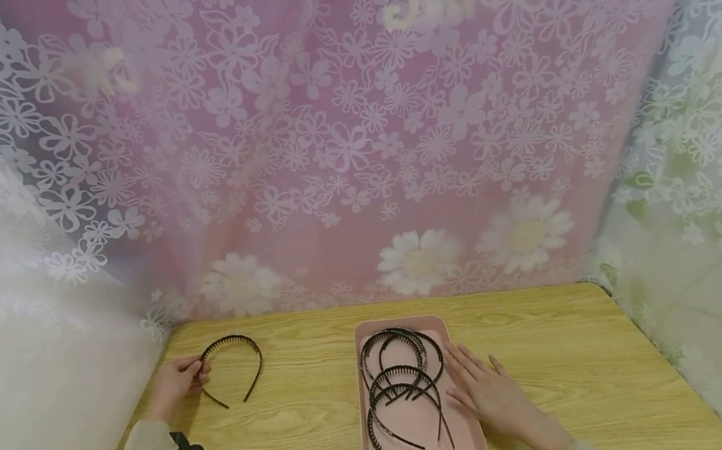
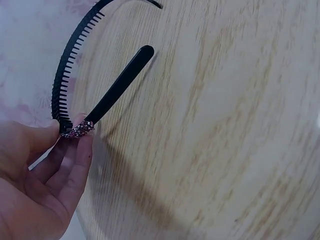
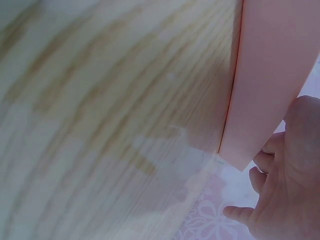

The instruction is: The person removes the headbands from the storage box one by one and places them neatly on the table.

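One thin black plastic headband with comb teeth (image 1: 233, 364) lies out on the pale wooden table (image 1: 308, 435), at the far left, well apart from the pink rectangular plastic tray (image 1: 466, 439) in the middle. As I judge it, this is an early stage of moving headbands between tray and table: a single band is out, and a tangle of other black headbands (image 1: 399, 386) sits in the tray, overlapping one another, several at least, though I cannot count them exactly.

My left hand (image 1: 177, 381) pinches the lone headband near one of its ends, thumb and fingertips closed narrowly on the band. The left wrist view shows the pinch better: my fingertips (image 2: 75, 145) meet on the band (image 2: 75, 60) just where the toothed arc bends round, and the other leg of the band runs out over the wood. Something small and sparkly, pink and dark, sits at the pinch point; I cannot tell what it is.

My right hand (image 1: 491, 392) lies flat with fingers straight and spread, resting on the tray's right rim and the table beside it, gripping nothing. In the right wrist view the tray's edge (image 3: 270, 75) runs just beside my fingers (image 3: 270, 165).
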A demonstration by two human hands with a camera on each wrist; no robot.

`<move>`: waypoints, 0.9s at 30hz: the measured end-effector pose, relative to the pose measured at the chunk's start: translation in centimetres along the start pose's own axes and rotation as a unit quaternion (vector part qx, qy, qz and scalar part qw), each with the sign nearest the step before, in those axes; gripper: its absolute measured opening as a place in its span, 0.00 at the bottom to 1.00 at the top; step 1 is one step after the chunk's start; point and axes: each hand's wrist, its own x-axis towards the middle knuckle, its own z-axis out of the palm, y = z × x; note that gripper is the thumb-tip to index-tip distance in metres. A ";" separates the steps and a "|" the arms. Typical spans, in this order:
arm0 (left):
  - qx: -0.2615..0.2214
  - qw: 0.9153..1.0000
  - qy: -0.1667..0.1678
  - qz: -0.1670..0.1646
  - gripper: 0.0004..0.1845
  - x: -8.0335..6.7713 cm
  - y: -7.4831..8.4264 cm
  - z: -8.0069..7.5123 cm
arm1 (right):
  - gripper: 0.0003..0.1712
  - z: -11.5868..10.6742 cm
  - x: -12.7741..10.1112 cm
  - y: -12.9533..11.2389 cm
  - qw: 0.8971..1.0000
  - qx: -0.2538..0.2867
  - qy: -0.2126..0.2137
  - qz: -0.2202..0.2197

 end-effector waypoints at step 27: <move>0.059 0.998 0.031 -0.010 0.20 0.3 -0.2 0.1 | 0.39 -0.5 0.0 -0.4 0.999 0.001 -0.033 0.019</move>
